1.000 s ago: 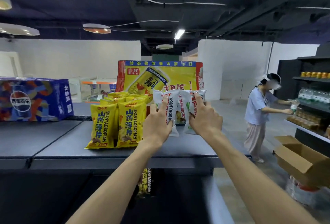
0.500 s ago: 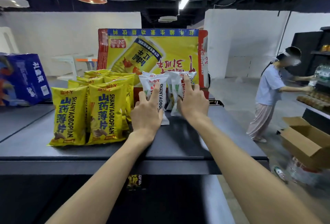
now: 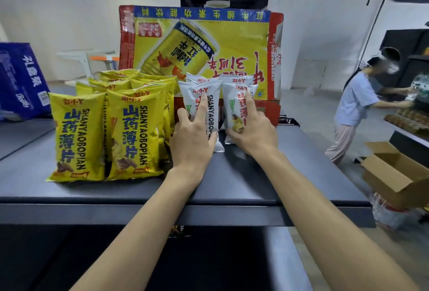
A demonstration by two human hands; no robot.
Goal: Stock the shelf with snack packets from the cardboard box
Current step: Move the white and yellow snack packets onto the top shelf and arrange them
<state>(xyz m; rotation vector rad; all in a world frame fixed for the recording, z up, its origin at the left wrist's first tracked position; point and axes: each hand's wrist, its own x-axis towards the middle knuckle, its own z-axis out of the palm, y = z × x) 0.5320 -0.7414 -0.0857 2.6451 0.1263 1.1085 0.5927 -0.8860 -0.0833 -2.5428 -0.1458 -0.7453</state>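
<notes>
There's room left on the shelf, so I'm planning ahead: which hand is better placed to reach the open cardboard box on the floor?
Probably the right hand: the cardboard box sits low to the right. The left hand holds white packets beside the yellow packets, farther away.

Dark grey shelf (image 3: 267, 174), flat top, seam to neighbouring section at left. Yellow packets (image 3: 79, 137) upright in rows, left of centre. White packets (image 3: 212, 102) upright just beside them on right. Yellow-and-red carton (image 3: 232, 42) stands behind both groups, print upside down. Blue carton (image 3: 21, 81) on left section.
</notes>
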